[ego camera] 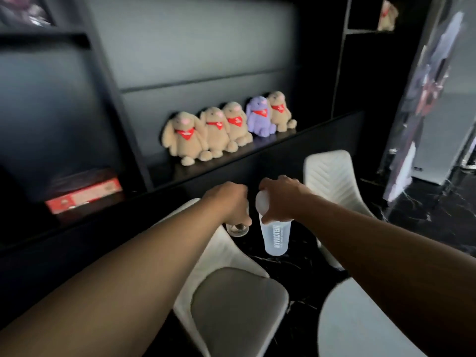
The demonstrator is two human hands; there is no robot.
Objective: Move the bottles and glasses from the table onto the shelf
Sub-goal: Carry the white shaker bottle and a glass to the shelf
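Two hands: left [226, 202] grips one glass [237, 229], right [280, 199] one bottle [276, 235].

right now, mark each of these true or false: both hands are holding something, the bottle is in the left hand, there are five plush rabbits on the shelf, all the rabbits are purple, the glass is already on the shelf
1. Both hands hold something. True: the left hand grips a glass and the right hand grips a bottle.
2. The bottle is in the left hand. False: the right hand holds it by its cap end.
3. Five plush rabbits sit on the shelf. True.
4. All the rabbits are purple. False: only one is purple; the other four are tan with red scarves.
5. The glass is already on the shelf. False: it is in the left hand, below the shelf's edge, above a chair.
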